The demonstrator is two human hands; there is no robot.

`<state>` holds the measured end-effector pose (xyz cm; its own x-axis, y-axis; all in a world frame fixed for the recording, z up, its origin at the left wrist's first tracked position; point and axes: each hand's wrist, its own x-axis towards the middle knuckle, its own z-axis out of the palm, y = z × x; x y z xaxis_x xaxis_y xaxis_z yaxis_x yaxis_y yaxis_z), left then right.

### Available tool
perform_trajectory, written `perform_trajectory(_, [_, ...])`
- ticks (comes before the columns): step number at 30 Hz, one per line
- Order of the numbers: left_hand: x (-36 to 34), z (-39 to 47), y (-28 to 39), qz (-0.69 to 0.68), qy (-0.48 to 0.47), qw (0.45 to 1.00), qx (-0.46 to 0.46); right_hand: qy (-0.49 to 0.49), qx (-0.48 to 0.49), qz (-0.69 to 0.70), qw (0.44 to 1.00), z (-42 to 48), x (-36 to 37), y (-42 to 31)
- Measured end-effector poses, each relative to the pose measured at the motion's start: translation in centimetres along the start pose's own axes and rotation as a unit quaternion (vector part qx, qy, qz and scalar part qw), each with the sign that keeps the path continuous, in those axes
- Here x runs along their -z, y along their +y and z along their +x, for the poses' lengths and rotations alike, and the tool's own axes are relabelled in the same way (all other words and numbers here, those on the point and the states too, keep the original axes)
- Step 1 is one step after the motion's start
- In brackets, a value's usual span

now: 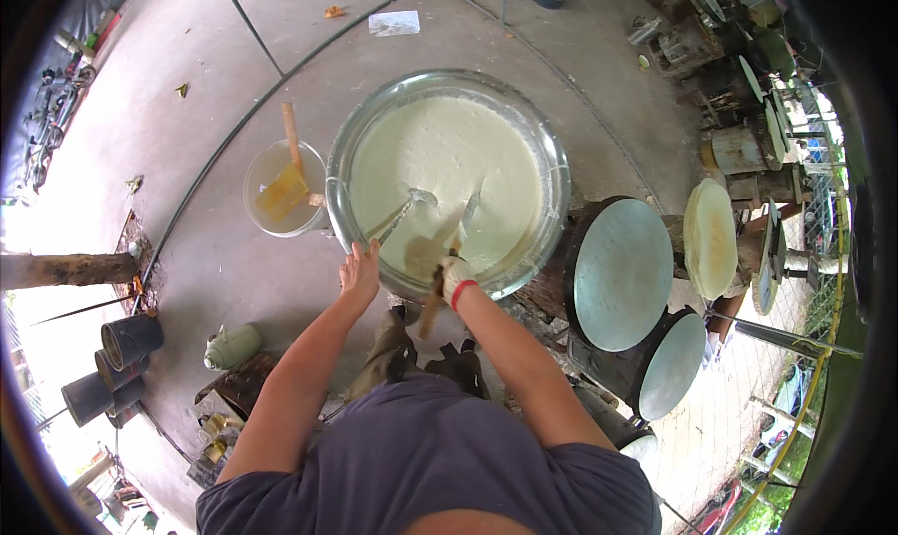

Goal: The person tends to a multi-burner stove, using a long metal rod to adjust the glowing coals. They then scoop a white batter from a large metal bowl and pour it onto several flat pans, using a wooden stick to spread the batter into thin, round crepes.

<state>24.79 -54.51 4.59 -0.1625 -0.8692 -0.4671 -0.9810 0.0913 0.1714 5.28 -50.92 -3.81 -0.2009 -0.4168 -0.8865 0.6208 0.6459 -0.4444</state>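
Note:
A large round metal basin (338, 205) full of pale, creamy batter (449, 142) stands before me. At its near left rim, my left hand (360, 277) grips the handle of a metal ladle (422, 196), whose head lies in the batter. My right hand (454, 280), in a whitish glove with a red cuff, is closed around the wooden handle of a long paddle (429, 314); the paddle's batter-coated far end dips into the basin. Left of the basin, a white bucket (254, 216) holds a yellow item (283, 193) and a wooden stick (290, 128).
Round griddles (622, 275) (671, 366) stand close on my right, with a stack of thin pale rounds (710, 239) beyond them. A green thermos jug (233, 346) lies at lower left, near dark buckets (132, 342). A hose (231, 135) crosses the concrete floor.

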Motion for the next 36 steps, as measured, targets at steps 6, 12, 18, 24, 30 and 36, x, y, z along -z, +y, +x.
perform_trajectory(6, [0.1, 2.9, 0.2, -0.007, -0.029, 0.999, -0.015, -0.063, 0.102, -0.149, 0.982, -14.0, 10.1, -8.2])
perform_trajectory(12, [0.1, 3.5, 0.8, -0.045, -0.057, 0.997, 0.014, -0.005, 0.285, -0.047, 0.957, -23.7, 16.4, -9.4])
perform_trajectory(18, [2.4, -2.9, 0.7, -0.097, 0.033, 0.995, 0.021, -0.037, 0.237, -0.066, 0.969, -22.5, 18.1, -6.4])
perform_trajectory(24, [11.2, -15.6, 1.7, -0.178, 0.232, 0.955, -0.045, -0.088, 0.335, -0.186, 0.919, -23.3, 19.8, -5.7])
perform_trajectory(30, [18.2, -18.4, 6.1, -0.314, 0.395, 0.858, -0.101, -0.074, 0.397, -0.29, 0.867, -22.0, 18.7, -7.4])
perform_trajectory(36, [11.0, -11.6, 2.7, -0.487, 0.084, 0.869, -0.009, -0.007, 0.288, -0.426, 0.858, -21.4, 14.3, -8.5])
